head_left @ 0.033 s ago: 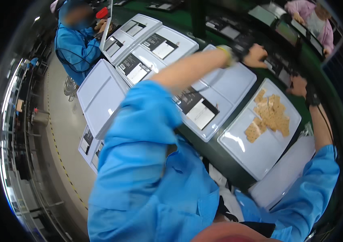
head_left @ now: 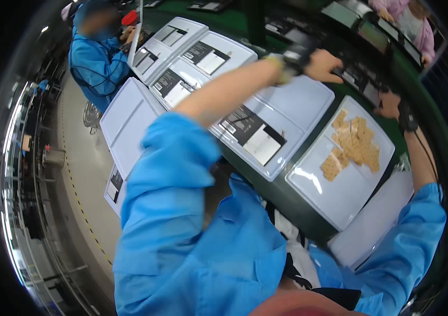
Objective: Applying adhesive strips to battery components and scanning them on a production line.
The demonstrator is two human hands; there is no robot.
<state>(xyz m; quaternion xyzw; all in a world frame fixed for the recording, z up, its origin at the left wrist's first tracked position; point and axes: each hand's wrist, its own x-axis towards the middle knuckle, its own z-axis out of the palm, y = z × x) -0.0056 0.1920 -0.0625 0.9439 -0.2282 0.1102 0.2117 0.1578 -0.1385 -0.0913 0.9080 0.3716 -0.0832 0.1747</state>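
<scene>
My left hand [head_left: 323, 66] reaches over the green surface at the far right, its thumb and fingers apart and a little blurred. It is nearest to the end of a flat black-and-silver piece [head_left: 360, 80] that looks like a battery pack. At the other end of that piece is my right hand [head_left: 390, 104], its fingertips close to the edge; whether they grip it cannot be made out. Below the right hand stands a pale tray [head_left: 313, 197] with a loose pile of tan, dotted flat pieces [head_left: 358, 142].
Left of it, a pale tray [head_left: 300, 102] bears a black-and-white pack [head_left: 253, 136]; several similar loaded trays lie beyond. A blank tray [head_left: 129, 113] overhangs the aisle. A co-worker in blue [head_left: 95, 63] sits far left; another in pink [head_left: 419, 31] works far right.
My left hand has drawn back to the left, away from the black-and-silver piece. My right hand has moved only slightly.
</scene>
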